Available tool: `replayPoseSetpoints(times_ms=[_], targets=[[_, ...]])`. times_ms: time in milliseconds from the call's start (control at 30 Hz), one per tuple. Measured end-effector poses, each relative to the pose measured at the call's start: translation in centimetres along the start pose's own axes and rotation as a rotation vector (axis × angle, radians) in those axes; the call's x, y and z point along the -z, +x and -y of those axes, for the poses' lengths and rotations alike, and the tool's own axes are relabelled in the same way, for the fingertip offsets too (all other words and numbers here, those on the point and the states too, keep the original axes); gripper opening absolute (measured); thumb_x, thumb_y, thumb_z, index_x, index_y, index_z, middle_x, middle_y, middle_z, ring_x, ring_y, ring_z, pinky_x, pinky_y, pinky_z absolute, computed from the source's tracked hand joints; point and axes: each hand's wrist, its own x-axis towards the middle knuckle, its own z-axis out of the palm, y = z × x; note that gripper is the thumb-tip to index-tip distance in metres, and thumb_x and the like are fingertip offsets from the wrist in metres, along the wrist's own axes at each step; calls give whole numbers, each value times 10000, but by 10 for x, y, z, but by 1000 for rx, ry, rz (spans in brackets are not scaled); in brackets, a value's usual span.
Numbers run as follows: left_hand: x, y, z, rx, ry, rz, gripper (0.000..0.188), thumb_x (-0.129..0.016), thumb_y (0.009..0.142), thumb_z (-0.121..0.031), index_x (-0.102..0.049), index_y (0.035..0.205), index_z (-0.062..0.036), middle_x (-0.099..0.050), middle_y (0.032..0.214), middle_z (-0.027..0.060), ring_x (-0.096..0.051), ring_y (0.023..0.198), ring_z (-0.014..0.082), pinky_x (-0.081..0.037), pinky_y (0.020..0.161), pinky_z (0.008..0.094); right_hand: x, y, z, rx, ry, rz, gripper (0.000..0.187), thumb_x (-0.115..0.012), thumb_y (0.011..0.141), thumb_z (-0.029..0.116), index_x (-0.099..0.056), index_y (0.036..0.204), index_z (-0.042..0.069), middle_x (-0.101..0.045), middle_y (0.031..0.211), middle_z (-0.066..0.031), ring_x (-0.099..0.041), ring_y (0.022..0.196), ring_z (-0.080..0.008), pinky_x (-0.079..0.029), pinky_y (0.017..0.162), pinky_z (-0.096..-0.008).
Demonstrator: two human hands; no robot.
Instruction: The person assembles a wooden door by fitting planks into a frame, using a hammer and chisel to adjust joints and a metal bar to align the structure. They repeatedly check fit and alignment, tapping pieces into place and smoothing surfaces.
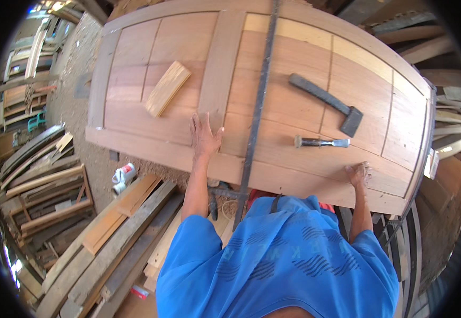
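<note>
While the left hand [206,140] lies flat on the door [283,172], fingers spread, toward its near edge, the right hand [358,174] rests by the near right corner, fingers bent; whether they grip anything, I cannot tell. This looks like steadying the door. The hammer [326,99] and chisel [320,142] lie toward its right edge, the block [168,89] toward the left; using either tool would call for a freed hand. Below the near left edge sits a white container [124,173], contents hidden.

Free passage over the wooden panel [140,123] left of my left hand [205,139], wood block [168,89] ahead-left, dark bar [259,100] between my hands, chisel [310,142] and hammer [323,97] ahead of my right hand [358,174]
</note>
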Motion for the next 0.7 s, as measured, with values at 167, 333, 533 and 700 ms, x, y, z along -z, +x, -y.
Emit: replayPoseSetpoints(times_ms=[167, 333, 533, 700], targets=[[-52, 30, -75, -126, 47, -160, 730, -530, 990, -392, -305, 1557, 10, -218, 1592, 378, -154, 1487, 564, -140, 1218, 639, 60, 4, 20, 22, 65, 155, 812, -677, 891, 569, -519, 1396, -48, -517, 1418, -319, -472, 1351, -464, -405, 1102, -525], [-57, 32, -94, -70, 166, -189, 714, -495, 973, -351, -296, 1569, -12, -178, 1619, 356, -106, 1494, 567, -60, 1218, 663, 111, -4, 70, 306, 279, -166, 362, -640, 942, 365, -672, 1098, 40, -708, 997, -257, -665, 977, -462, -523, 846, -542], [-41, 32, -99, -15, 148, -149, 751, -521, 938, -337, -276, 1583, -41, -153, 1630, 346, -93, 1500, 555, -48, 1221, 659, 84, -28, 146, 677, 337, 12, 398, -615, 947, 323, -609, 1203, 17, -708, 1033, -251, -656, 1022, -462, -508, 873, -538], [-38, 56, -108, -25, 86, -156, 733, -564, 924, -277, -299, 1553, -10, -231, 1602, 324, -155, 1484, 546, -138, 1198, 659, 64, -23, 160, 588, 553, 44, 440, -628, 962, 330, -559, 1231, -11, -708, 994, -233, -685, 870, -404, -525, 802, -498]])
